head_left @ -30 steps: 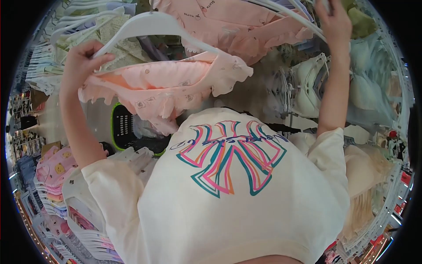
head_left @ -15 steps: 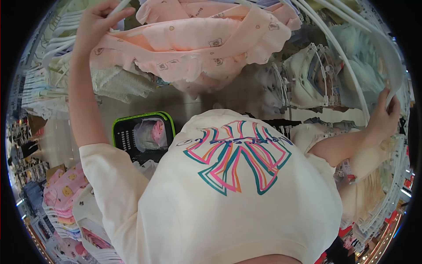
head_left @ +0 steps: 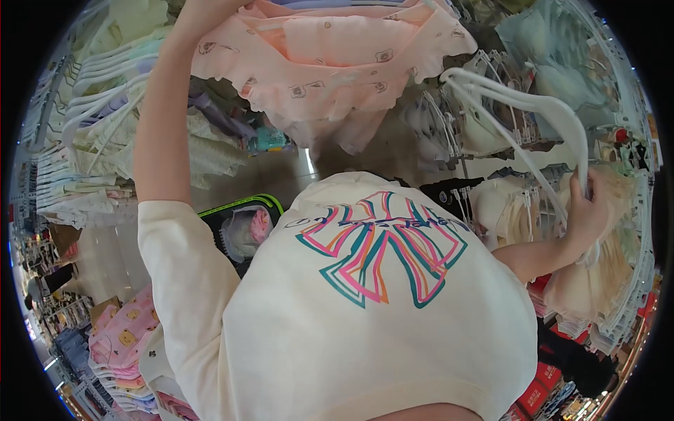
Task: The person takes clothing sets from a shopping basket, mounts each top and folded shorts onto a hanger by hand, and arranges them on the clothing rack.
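At the top of the head view, my left hand is closed at the left shoulder of a pink printed garment with a ruffled edge; its fingertips are partly cut off by the frame. The garment hangs with its open neckline facing me, and a folded pink piece shows inside. On the right, my right hand grips one end of a white plastic hanger. The hanger is bare and tilted, its other end pointing toward the garment but apart from it.
Pale clothes on white hangers fill a rack at left. Bras hang at right, with beige garments below. A black shopping basket with a green rim holds a clear-wrapped pink item. Folded pink clothes hang lower left.
My left hand has shifted up and right with the pink garment. My right hand has moved left and down, and the white hanger has swung lower, away from the top edge.
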Motion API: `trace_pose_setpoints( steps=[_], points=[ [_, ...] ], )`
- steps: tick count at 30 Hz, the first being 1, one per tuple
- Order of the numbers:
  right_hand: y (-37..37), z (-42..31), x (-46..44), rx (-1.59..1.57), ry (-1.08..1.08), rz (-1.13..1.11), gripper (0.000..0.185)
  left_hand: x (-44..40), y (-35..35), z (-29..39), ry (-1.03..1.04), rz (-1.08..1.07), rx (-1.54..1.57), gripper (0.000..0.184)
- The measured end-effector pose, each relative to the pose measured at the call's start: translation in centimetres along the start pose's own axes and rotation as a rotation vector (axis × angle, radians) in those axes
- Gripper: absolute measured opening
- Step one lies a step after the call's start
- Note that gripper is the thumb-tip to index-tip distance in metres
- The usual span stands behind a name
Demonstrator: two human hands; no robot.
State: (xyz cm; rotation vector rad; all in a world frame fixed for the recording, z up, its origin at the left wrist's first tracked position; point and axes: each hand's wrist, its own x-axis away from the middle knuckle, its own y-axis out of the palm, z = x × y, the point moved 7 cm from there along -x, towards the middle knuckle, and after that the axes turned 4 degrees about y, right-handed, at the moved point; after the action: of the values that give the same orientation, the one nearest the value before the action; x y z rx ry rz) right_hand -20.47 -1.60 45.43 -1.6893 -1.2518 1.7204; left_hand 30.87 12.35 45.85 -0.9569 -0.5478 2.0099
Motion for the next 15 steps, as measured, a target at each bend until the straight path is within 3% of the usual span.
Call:
trace_pose_setpoints(
  steps=[3,6,9,12,15],
  points=[
    [1.1,-0.3,0.9,-0.053,-0.005,-0.076,0.023,-0.4,0.8,-0.1,-0.004,0.009,0.015,0.022],
    [1.8,-1.6,1.3,-0.093,-0.063,-0.096,0.023,-1.0,0.7,-1.0,-0.036,-0.023,-0.207,0.017],
    [2.3,-2.6,1.6,-0.191,-0.112,-0.103,0.024,-0.6,1.6,-4.3,0.058,-0.002,-0.152,0.027],
    [3.0,-3.1,2.0,-0.273,-0.133,-0.151,0.025,0.4,1.9,-5.6,-0.061,-0.018,-0.087,0.031],
    [3.5,-4.2,1.9,-0.306,-0.199,-0.201,0.026,0.4,2.2,-5.8,-0.044,-0.055,-0.034,0.030]
  ],
)
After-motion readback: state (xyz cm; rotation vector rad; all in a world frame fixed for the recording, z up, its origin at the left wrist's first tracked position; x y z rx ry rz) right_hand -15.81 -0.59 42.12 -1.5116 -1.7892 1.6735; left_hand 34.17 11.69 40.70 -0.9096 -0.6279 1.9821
